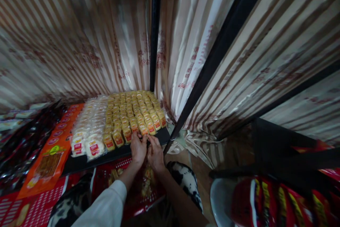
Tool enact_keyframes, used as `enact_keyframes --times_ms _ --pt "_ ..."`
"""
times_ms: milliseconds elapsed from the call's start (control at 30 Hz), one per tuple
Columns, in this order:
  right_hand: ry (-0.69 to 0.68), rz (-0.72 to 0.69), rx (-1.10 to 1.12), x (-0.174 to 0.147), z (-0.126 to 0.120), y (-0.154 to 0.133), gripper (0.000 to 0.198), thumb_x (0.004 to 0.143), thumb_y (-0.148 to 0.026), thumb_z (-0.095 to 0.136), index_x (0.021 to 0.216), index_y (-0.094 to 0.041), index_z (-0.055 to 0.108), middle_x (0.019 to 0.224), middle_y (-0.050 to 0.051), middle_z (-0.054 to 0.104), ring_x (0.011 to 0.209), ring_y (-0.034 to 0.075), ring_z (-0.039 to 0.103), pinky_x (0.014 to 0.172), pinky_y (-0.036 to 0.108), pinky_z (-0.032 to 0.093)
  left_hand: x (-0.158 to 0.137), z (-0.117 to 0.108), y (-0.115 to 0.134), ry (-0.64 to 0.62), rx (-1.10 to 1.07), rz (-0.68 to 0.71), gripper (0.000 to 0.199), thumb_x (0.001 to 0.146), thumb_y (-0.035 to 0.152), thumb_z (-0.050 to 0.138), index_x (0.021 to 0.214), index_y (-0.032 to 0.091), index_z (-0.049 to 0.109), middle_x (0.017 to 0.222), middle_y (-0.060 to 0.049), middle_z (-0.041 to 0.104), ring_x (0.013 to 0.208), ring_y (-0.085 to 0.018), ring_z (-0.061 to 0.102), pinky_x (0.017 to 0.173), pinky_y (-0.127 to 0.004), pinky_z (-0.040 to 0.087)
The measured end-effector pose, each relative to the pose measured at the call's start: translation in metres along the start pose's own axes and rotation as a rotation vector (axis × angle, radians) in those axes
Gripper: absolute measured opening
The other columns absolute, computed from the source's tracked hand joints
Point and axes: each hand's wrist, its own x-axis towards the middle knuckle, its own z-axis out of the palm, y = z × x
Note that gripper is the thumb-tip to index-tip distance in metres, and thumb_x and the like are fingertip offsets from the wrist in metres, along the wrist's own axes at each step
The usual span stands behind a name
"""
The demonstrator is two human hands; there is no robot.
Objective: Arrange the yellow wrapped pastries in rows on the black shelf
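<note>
My left hand [138,149] and my right hand [155,153] meet at the front edge of a dark shelf [163,135]. Their fingers are bent and pinched together around the lower end of a small yellow snack packet [143,129], which they partly hide. It belongs to the front of a block of yellow snack packets [124,110] standing in tight rows, with red labels facing me. To their left are rows of white packets [94,145], also red-labelled. Below my forearms, a red plastic basket [156,204] holds several loose yellowish packets [147,181].
A large orange packet [50,152] and dark shiny packets [26,142] lie at the left. A black post [196,78] slants up just right of the shelf. Striped curtains [79,43] hang behind. At lower right are a pale basin [221,198] and red-and-yellow packets [284,202].
</note>
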Motion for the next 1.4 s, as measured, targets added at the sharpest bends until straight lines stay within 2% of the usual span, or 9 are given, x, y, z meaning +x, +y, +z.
enact_keyframes --times_ms 267,400,500,700,900,1033,1200,1400 --pt "-0.050 -0.008 -0.030 0.002 -0.001 0.002 0.063 0.070 0.001 0.035 0.127 -0.020 0.050 0.117 0.010 0.053 0.112 0.019 0.049 0.100 0.036 0.042 -0.001 -0.003 0.005 -0.021 0.106 -0.053 0.015 0.080 0.032 0.049 0.087 0.018 0.049 0.072 0.001 0.054 0.064 -0.014 0.055 0.063 -0.026 0.042" --pt "0.026 0.014 -0.059 0.003 -0.009 0.001 0.057 0.074 -0.003 0.037 0.126 -0.021 0.051 0.116 0.010 0.053 0.112 0.020 0.048 0.100 0.039 0.041 -0.003 -0.002 0.003 -0.047 0.111 -0.019 0.015 0.082 0.031 0.045 0.072 0.020 0.046 0.063 0.003 0.053 0.057 -0.012 0.053 0.060 -0.024 0.039" --pt "0.054 0.016 -0.107 0.008 -0.013 0.001 0.061 0.073 -0.002 0.037 0.129 -0.022 0.047 0.121 0.010 0.052 0.116 0.022 0.044 0.100 0.043 0.039 -0.004 0.001 0.001 -0.050 0.073 0.003 0.015 0.083 0.031 0.043 0.073 0.020 0.046 0.062 0.003 0.053 0.057 -0.012 0.053 0.059 -0.023 0.039" --pt "0.007 -0.018 -0.145 0.017 -0.009 0.005 0.061 0.071 -0.001 0.038 0.126 -0.022 0.051 0.117 0.009 0.052 0.111 0.022 0.045 0.098 0.039 0.040 -0.003 0.005 -0.001 -0.013 0.052 0.037 0.017 0.083 0.033 0.042 0.073 0.021 0.047 0.065 0.001 0.054 0.060 -0.013 0.053 0.062 -0.024 0.041" --pt "-0.016 -0.030 -0.094 0.016 -0.008 0.011 0.064 0.068 0.001 0.037 0.126 -0.024 0.050 0.120 0.007 0.051 0.114 0.021 0.044 0.100 0.039 0.038 -0.004 0.008 -0.003 0.002 0.027 0.018 0.016 0.083 0.032 0.043 0.075 0.020 0.050 0.067 0.001 0.055 0.064 -0.013 0.054 0.063 -0.023 0.042" --pt "-0.008 -0.034 -0.037 0.015 -0.011 0.011 0.056 0.073 -0.003 0.037 0.123 -0.021 0.051 0.121 0.008 0.052 0.115 0.021 0.044 0.100 0.041 0.037 -0.007 0.007 -0.004 -0.006 0.034 0.022 0.018 0.084 0.032 0.041 0.076 0.019 0.051 0.070 0.000 0.056 0.067 -0.013 0.055 0.066 -0.025 0.043" --pt "0.076 -0.059 0.003 0.012 -0.016 0.006 0.040 0.080 -0.010 0.036 0.114 -0.019 0.054 0.115 0.010 0.054 0.112 0.020 0.047 0.099 0.041 0.038 -0.010 0.004 -0.005 -0.036 -0.045 0.049 0.022 0.087 0.033 0.037 0.080 0.018 0.052 0.076 -0.003 0.058 0.073 -0.014 0.057 0.070 -0.026 0.045" --pt "0.075 0.021 0.000 -0.008 -0.021 -0.002 0.026 0.081 -0.015 0.037 0.097 -0.018 0.057 0.097 0.010 0.060 0.093 0.020 0.057 0.083 0.036 0.048 -0.026 -0.008 -0.009 -0.034 -0.139 0.094 0.021 0.087 0.031 0.038 0.085 0.018 0.054 0.080 -0.004 0.059 0.073 -0.014 0.058 0.070 -0.026 0.047"
